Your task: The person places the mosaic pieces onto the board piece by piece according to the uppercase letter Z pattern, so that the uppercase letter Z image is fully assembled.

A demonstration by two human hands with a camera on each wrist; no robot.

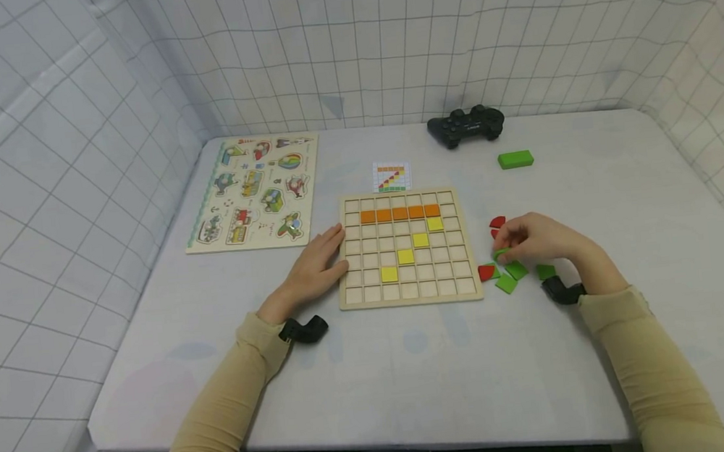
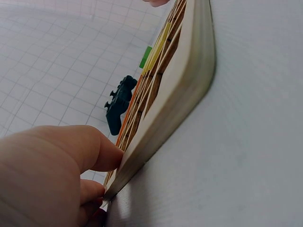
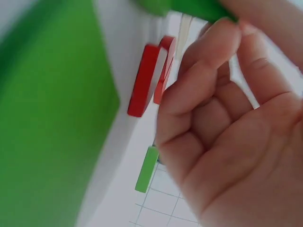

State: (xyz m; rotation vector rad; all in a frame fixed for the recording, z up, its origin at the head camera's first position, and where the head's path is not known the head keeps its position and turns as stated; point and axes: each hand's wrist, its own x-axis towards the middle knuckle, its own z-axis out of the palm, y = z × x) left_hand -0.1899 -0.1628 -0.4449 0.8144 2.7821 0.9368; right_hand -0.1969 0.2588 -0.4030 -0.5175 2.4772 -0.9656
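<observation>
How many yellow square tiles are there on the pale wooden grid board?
4. In the head view, the first yellow square tile lies directly below the rightmost orange square tile; the second, third and fourth step diagonally down-left. Every cell of the board shows.

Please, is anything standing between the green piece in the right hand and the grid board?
Nothing visible stands directly between the green piece and the grid board; a red piece lies beside the board's right edge.
</observation>
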